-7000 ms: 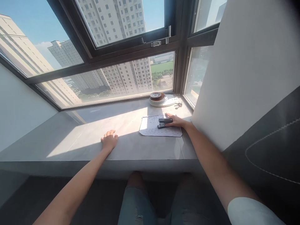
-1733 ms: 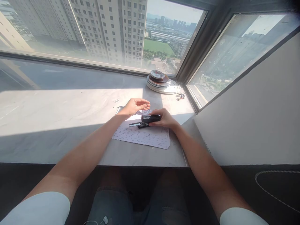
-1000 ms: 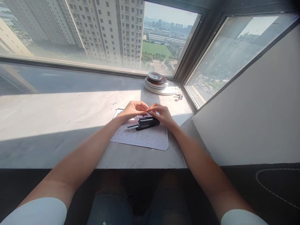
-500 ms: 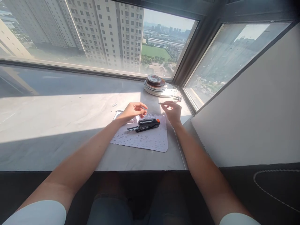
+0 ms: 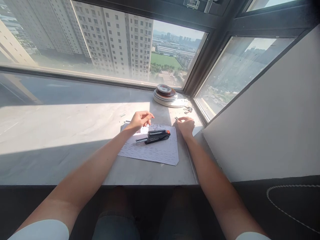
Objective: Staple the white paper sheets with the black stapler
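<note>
A black stapler (image 5: 158, 137) with an orange-red end lies on printed paper sheets (image 5: 150, 156), its metal staple tray sticking out to the left. My left hand (image 5: 140, 120) hovers over the top left of the sheets, behind the stapler, fingers loosely bent and seemingly holding nothing. Right of the paper, my right hand (image 5: 186, 126) is closed, pinching a short thin strip of staples (image 5: 176, 118) between thumb and fingertips; only its end shows. Another small pale strip (image 5: 122, 115) lies on the sill, left of my left hand.
A stack of plates (image 5: 165, 96) with a round dial on top stands in the window corner. Keys (image 5: 188, 109) lie just in front of it. A white wall (image 5: 262, 116) bounds the right side. The marble sill (image 5: 62, 130) extends left, and its front edge is near my knees.
My right hand has drawn slightly nearer to me and its fingers have curled more around the strip. My left hand has shifted a little left. The view has tilted up slightly.
</note>
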Tool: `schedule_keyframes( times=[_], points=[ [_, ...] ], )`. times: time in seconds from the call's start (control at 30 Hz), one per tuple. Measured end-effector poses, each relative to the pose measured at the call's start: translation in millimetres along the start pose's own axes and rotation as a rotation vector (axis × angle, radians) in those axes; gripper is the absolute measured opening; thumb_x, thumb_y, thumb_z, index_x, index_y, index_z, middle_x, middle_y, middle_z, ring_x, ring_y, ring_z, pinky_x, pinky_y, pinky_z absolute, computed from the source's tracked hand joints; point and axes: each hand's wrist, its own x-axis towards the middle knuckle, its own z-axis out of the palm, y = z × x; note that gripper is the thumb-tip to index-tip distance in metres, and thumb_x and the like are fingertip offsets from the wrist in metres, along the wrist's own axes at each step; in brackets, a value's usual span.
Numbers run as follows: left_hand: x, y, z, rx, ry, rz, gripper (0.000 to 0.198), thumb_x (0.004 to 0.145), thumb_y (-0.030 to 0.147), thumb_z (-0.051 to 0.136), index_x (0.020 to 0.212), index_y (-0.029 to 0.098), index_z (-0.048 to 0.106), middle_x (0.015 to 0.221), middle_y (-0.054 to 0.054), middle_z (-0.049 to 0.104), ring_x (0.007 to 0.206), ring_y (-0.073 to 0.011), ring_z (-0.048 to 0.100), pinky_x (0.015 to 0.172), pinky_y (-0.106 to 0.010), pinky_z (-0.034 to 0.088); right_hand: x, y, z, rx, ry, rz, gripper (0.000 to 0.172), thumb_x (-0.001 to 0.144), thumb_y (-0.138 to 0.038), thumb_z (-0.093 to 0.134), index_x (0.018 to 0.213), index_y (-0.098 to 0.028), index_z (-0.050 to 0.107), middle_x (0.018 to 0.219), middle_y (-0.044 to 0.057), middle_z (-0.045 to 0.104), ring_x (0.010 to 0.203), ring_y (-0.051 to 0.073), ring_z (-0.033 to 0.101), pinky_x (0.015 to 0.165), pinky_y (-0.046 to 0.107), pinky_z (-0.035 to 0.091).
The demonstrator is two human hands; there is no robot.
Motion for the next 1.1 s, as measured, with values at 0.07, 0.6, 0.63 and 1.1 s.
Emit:
schedule_keyframes(
  times=[0.07, 0.6, 0.63, 1.1],
  points=[
    [0, -1, -3.9, 0.063, 0.106, 0.054, 0.036, 0.096, 0.056, 0.067, 0.1, 0.021, 0.074, 0.061, 0.0, 0.063, 0.05, -0.0125, 0.05, 0.052, -0.028, 0.039, 2, -16, -3, 0.069, 0.059, 0.064, 0.021, 0.087, -0.039, 0.066, 0.081, -0.022, 0.076, 0.079, 0.007, 0.072, 0.08, 0.025, 0.062, 0.079, 0.045, 0.055],
    [-9, -7, -69.3, 1.192, 0.387, -0.496, 0.024, 0.09, 0.012, 0.056, 0.104, 0.019, 0.074, 0.127, -0.021, 0.064, 0.121, -0.0403, 0.061, 0.095, -0.048, 0.05, -4, -60, -9, 0.535, -0.876, -0.408, 0.038, 0.087, -0.054, 0.081, 0.102, -0.021, 0.076, 0.092, 0.005, 0.071, 0.077, 0.019, 0.058, 0.071, 0.032, 0.048],
    [-9, -8, -69.9, 1.207, 0.382, -0.508, 0.023, 0.091, 0.012, 0.055, 0.103, 0.019, 0.073, 0.124, -0.02, 0.066, 0.116, -0.0381, 0.064, 0.093, -0.046, 0.052, -4, -60, -9, 0.534, -0.88, -0.39, 0.039, 0.086, -0.056, 0.081, 0.101, -0.02, 0.075, 0.092, 0.005, 0.07, 0.076, 0.018, 0.056, 0.07, 0.032, 0.046],
    [5, -3, -48.4, 0.968, 0.418, -0.07, 0.022, 0.103, 0.022, 0.048, 0.123, 0.02, 0.058, 0.093, -0.008, 0.07, 0.092, -0.026, 0.067, 0.085, -0.039, 0.051, -3, -56, -8, 0.585, -0.745, -0.302, 0.03, 0.085, -0.045, 0.082, 0.099, -0.022, 0.072, 0.091, 0.004, 0.066, 0.082, 0.02, 0.056, 0.072, 0.032, 0.042]
  ],
)
